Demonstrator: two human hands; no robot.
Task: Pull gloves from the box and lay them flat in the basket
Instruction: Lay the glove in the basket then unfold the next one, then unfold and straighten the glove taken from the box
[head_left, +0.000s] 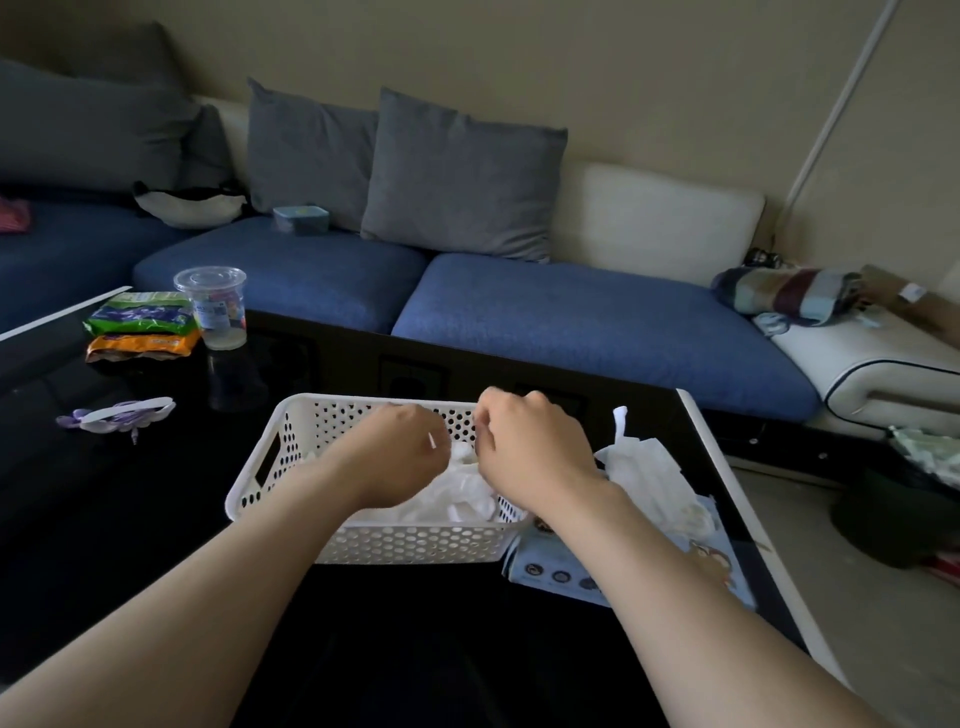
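Note:
A white perforated basket (291, 467) stands on the black table, with thin white gloves (457, 493) piled inside it. Both my hands are over the basket with fingers curled down. My left hand (400, 452) and my right hand (524, 447) each pinch the same white glove between them, above the pile. To the right of the basket lies the blue glove box (566, 571), partly hidden under my right forearm. More white gloves (649, 478) stick up out of its top.
A clear plastic cup (213, 306) and snack bags (140, 327) sit at the table's far left, with a purple and white item (119, 415) nearer. A blue sofa (571, 322) with grey cushions runs behind the table. The table's white edge (727, 478) is at the right.

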